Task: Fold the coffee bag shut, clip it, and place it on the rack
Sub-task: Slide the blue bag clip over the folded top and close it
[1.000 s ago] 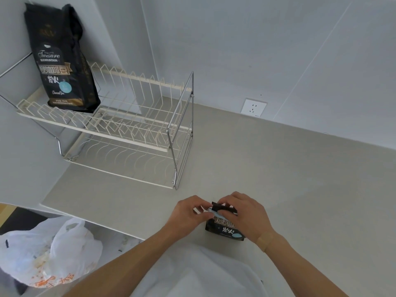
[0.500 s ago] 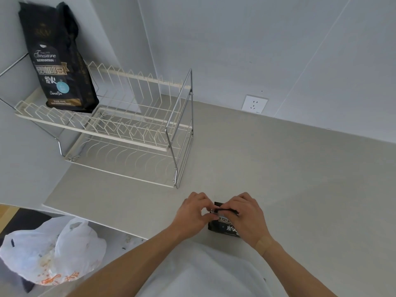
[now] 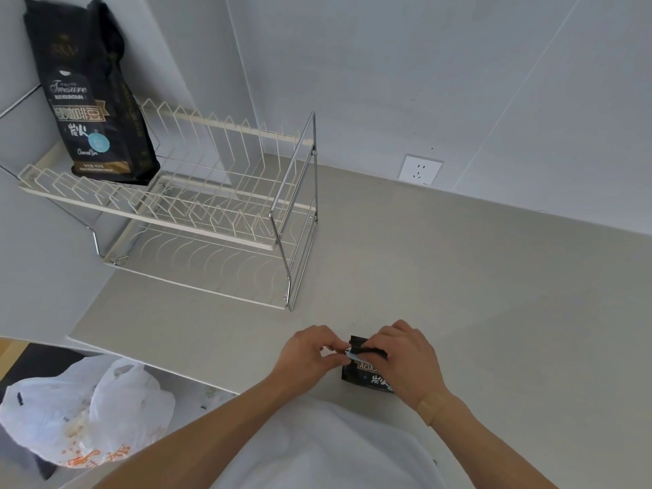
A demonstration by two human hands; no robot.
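Observation:
A small black coffee bag (image 3: pixel 365 375) stands on the grey counter near its front edge, its top folded over. My right hand (image 3: pixel 409 361) covers the bag's right side and holds the folded top. My left hand (image 3: pixel 310 351) pinches a small pale blue clip (image 3: pixel 351 354) at the left end of the fold. Much of the bag is hidden by my right hand. The two-tier wire dish rack (image 3: pixel 293 192) stands at the back left of the counter.
A second, larger black coffee bag (image 3: pixel 95 100) stands upright on the rack's upper tier at the left. A wall socket (image 3: pixel 420 170) sits behind the counter. A white plastic bag (image 3: pixel 84 407) lies on the floor below the counter's left edge.
Both hands have stayed at the bag's folded top with small finger shifts. The bag has turned slightly under them. The view has dipped a little.

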